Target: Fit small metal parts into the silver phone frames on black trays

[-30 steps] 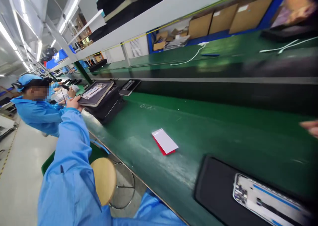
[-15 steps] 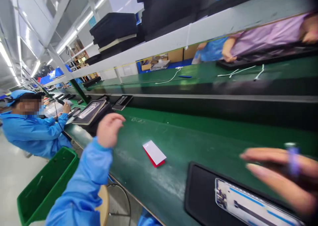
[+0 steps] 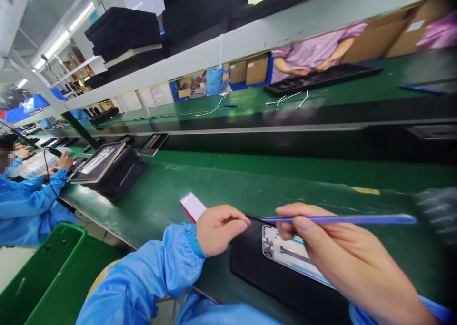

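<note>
On the far left of the green conveyor belt point(image 3: 171, 196), a co-worker point(image 3: 32, 196) in blue sits beside a stack of black trays point(image 3: 107, 168). Nearer, a red-and-white card point(image 3: 192, 206) lies just beside the left hand point(image 3: 217, 230), loosely curled at the black tray's point(image 3: 257, 272) edge. That tray bears a phone frame point(image 3: 289, 253). The right hand point(image 3: 342, 258) pinches blue tweezers point(image 3: 339, 219) above it.

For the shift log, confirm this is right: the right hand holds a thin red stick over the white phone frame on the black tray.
Wrong in one respect: the head view shows the right hand holding a thin blue stick, not red, over the white phone frame on the black tray.
</note>
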`<state>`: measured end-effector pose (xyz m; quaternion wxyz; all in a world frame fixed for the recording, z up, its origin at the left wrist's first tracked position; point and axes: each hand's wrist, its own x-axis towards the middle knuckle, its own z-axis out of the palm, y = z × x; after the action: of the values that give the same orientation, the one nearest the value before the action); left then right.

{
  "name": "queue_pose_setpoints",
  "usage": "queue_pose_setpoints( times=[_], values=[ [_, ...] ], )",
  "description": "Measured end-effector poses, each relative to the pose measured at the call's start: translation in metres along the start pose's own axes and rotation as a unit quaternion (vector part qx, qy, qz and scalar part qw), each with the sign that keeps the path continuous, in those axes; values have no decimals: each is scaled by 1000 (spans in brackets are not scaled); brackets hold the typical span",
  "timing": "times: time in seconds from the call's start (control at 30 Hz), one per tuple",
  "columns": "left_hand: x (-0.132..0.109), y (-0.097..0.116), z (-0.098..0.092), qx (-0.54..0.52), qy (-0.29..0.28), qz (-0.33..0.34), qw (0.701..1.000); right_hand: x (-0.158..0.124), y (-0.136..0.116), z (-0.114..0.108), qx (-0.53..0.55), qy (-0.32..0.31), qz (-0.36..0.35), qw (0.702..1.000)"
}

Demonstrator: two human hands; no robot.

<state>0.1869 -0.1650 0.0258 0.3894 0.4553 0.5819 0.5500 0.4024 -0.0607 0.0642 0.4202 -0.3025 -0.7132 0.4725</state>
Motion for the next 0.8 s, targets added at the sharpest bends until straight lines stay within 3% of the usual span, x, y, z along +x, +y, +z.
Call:
queue_pose_setpoints(
  times=[0.1,0.23,0.8],
  values=[
    [-1,4,1,67,-8,30,997,-11,7,6,-11,-42,4,999],
    [-4,8,1,96,-12,59,994,-16,9,12,-56,-34,-34,997],
    [-6,12,6,95,-1,30,995,-13,16,11,-108,-39,-86,990]
  ],
)
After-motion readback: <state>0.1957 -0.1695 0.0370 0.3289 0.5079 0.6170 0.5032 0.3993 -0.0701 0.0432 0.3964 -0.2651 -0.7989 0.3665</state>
